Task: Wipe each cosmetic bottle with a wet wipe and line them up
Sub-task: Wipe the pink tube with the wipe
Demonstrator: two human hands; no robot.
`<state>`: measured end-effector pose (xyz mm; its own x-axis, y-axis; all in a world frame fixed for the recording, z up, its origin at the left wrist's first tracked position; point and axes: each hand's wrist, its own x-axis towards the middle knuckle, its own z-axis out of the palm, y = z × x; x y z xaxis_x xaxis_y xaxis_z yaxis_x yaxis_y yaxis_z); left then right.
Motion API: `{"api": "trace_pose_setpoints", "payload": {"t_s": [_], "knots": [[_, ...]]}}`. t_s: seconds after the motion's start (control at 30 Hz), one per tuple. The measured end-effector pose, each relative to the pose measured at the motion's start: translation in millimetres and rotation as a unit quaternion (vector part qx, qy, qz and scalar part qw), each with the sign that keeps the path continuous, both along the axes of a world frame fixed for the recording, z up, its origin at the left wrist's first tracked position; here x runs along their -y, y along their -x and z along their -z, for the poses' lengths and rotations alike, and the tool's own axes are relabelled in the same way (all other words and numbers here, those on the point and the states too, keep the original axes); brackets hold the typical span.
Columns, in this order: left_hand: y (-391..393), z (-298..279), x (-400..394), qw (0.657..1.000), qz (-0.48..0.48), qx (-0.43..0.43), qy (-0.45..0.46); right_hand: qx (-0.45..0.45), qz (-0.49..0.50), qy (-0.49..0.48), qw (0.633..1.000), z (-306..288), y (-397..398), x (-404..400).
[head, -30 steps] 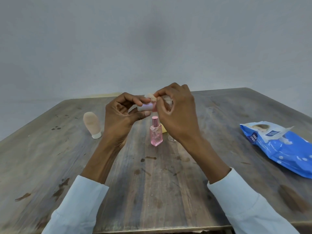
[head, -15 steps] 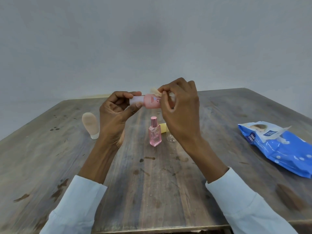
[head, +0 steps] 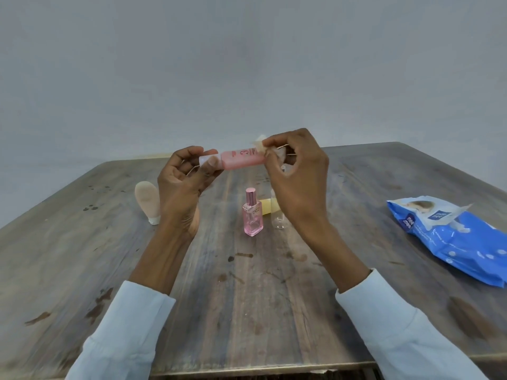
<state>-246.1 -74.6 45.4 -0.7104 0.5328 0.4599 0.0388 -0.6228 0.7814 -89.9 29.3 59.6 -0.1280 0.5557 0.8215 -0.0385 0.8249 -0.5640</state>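
One weathered wooden tabletop (head: 247,311) fills the lower part of the view, stained dark in patches. On its right side lies a blue pack of wet wipes (head: 452,242), its flap peeled open. Both arms reach in from the near edge in pale blue sleeves (head: 406,338). The left hand (head: 181,185) is raised above the tabletop, its thumb and fingers (head: 212,163) pinching the white cap end of a pink tube (head: 241,160), which lies roughly level in the air between the two hands. The right hand (head: 299,179) has its fingers pressed together around a crumpled wet wipe (head: 260,144), which is bunched against the tube's other end. On the tabletop to the left stands a beige tube (head: 146,201), cap down. Near the middle stands a pink glass bottle (head: 253,218) with a rosy cap, upright. Just beside it on the right is a small clear bottle (head: 277,218), partly hidden by the right wrist, with a yellow item (head: 265,206) behind them, too hidden to identify.
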Motion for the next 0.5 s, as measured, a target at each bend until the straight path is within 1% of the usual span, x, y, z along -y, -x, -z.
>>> {"api": "trace_pose_setpoints", "payload": {"t_s": [0.1,0.23,0.4,0.5], "knots": [[4.3,3.4,-1.4,1.0,0.011,0.001,0.0,-0.019,-0.071,0.106,0.992,-1.0,-2.2,-1.4],[6.7,6.8,-3.1,1.0,0.025,-0.004,0.002,-0.03,-0.109,0.18,0.977,-1.1,-3.7,-6.1],[7.6,9.3,-4.3,0.999,-0.02,-0.025,-0.002,-0.001,-0.112,0.187,0.976,1.6,-1.1,-4.5],[7.1,7.8,-4.0,0.999,-0.014,-0.029,0.0,0.011,-0.132,0.192,0.972,2.8,1.6,-1.5]]}}
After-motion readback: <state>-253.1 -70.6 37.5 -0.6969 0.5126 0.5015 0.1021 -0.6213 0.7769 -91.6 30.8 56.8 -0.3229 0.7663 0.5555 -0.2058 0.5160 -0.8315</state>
